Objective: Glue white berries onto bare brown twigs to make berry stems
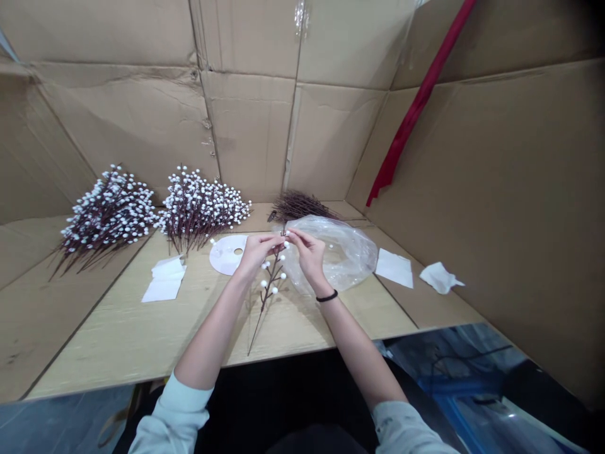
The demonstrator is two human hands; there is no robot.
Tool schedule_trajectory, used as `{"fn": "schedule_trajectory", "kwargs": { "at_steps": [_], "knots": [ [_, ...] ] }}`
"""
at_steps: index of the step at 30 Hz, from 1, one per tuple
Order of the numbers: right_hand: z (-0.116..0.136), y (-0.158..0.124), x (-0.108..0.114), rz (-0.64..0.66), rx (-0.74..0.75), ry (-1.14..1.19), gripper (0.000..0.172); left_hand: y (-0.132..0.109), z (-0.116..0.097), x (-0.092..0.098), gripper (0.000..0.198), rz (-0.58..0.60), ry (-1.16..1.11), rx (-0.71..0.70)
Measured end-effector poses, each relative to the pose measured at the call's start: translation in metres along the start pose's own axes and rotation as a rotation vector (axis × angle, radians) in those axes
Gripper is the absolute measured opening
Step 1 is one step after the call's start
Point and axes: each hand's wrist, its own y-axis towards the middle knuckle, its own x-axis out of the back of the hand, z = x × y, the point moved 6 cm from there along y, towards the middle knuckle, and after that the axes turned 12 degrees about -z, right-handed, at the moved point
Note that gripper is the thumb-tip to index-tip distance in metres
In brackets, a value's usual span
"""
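Observation:
My left hand and my right hand meet above the table, both pinched on the top of a thin dark artificial branch with small white berries. The branch hangs down toward the table's front edge. My right wrist wears a black band. A clear plastic bag with loose white berries lies just right of my hands. A white disc lies just left of them.
Two bundles of white-berried branches lie at the back left. A heap of bare dark twigs sits behind the bag. White paper pieces lie about. Cardboard walls enclose the wooden table.

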Motion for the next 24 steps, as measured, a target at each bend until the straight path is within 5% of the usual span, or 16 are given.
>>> {"fn": "schedule_trajectory", "kwargs": {
  "at_steps": [10,17,24],
  "knots": [
    [0.017,0.005,0.014,-0.057,0.196,-0.104,0.019,-0.001,0.001,0.005,0.016,-0.106,0.109,-0.018],
    [0.024,-0.003,0.007,0.071,0.293,-0.203,0.019,-0.002,0.0,0.006,0.013,-0.142,0.393,-0.12],
    [0.021,-0.002,0.003,0.154,0.361,-0.318,0.015,-0.003,-0.004,0.004,0.013,-0.106,0.441,-0.158]
  ]
}}
